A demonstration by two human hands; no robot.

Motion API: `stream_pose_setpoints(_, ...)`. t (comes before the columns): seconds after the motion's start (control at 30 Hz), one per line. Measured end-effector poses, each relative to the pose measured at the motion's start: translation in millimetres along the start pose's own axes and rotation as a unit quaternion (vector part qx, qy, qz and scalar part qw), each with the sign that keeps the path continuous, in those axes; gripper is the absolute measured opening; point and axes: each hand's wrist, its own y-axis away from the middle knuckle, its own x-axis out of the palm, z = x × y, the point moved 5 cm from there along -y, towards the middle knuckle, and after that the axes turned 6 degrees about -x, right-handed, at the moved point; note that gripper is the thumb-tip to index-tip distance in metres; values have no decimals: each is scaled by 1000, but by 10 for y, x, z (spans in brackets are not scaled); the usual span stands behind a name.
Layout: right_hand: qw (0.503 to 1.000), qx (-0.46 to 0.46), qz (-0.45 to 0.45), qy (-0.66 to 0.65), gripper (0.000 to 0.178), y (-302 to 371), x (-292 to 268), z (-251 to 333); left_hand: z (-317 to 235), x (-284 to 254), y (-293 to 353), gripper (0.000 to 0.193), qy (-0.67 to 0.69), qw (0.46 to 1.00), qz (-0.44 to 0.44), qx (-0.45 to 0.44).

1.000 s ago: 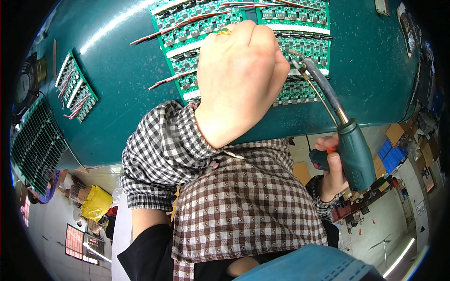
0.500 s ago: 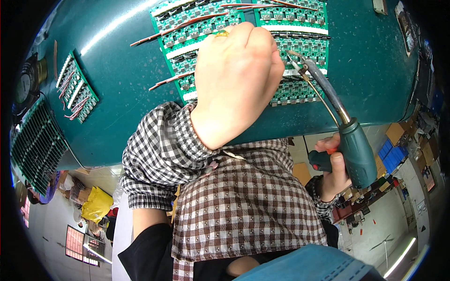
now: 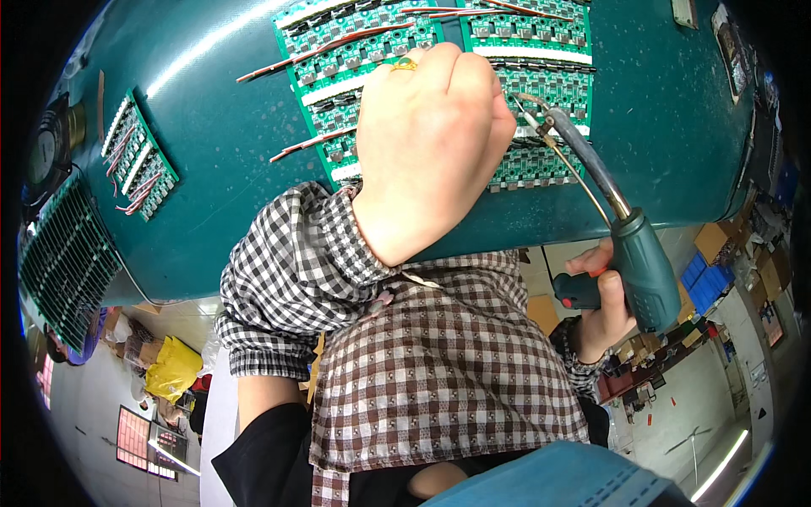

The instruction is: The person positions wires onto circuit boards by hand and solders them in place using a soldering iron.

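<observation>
1. Bright overall; a white glare streak (image 3: pixel 211 46) slants across the bench (image 3: pixel 228 169) near its far left corner.
2. Beyond the near right corner, a tube light (image 3: pixel 722 465) glows white.
3. Fisheye distortion bows the bench's edges; black rings the rim.
4. Circuit boards (image 3: pixel 528 34) look fairly crisp.

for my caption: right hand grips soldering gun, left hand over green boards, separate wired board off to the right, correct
Not quite: the head view shows the separate wired board off to the left. The right hand grips the soldering gun, with the left hand over the green boards.
</observation>
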Motion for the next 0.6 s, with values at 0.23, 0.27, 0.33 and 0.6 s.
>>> stream_pose_setpoints(0.23, 1000, -5, 3, 8, 43, -4, -7, -17, -2, 1, 4, 14, -7, 1000, 1, -6)
stream_pose_setpoints(0.27, 1000, -5, 3, 8, 43, -1, -7, -17, -5, -4, 5, 14, -7, 1000, 1, -6)
stream_pose_setpoints(0.33, 1000, -3, 3, 9, 42, -3, -5, -23, -6, -1, 3, 13, -4, 1000, 2, -4)
stream_pose_setpoints(0.6, 999, 18, -21, -27, 39, -9, 30, -4, -1, 10, 4, 13, -5, 1000, -3, 0)
